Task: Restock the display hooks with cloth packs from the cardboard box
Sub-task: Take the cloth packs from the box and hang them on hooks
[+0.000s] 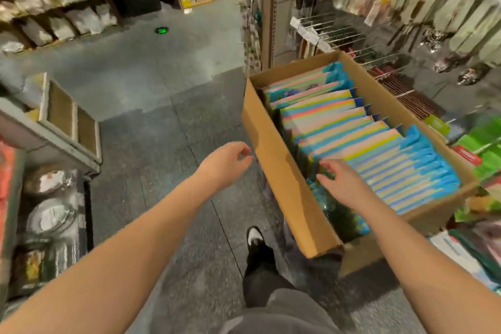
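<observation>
Right hand (343, 184) fingers (325, 168) spread loosely, gripping nothing, over the cloth packs (360, 144) in the cardboard box (273, 171); left hand (227, 163), loosely curled and empty, hangs beside the box; tightly filed packs could snag, dragging neighbours out; bare hooks (336, 32) wait behind the box.

Counted in head view:
- Cardboard box (273, 171): 1, open-topped.
- Cloth packs (352, 127) in box: one row standing on edge, striped pastel with blue headers; exact count not possible, well over ten edges visible.
- Hands: 2, left hand (226, 161) and right hand (343, 184).
- Shoes: 1 visible, black and white shoe (256, 241).
- Bare display hooks (339, 32): several metal prongs above box; blur prevents exact tally.
- Green spot (161, 30) on floor: 1.
- Glass bowls (50, 218) at lower left: at least 2, stacked goods blurred.
</observation>
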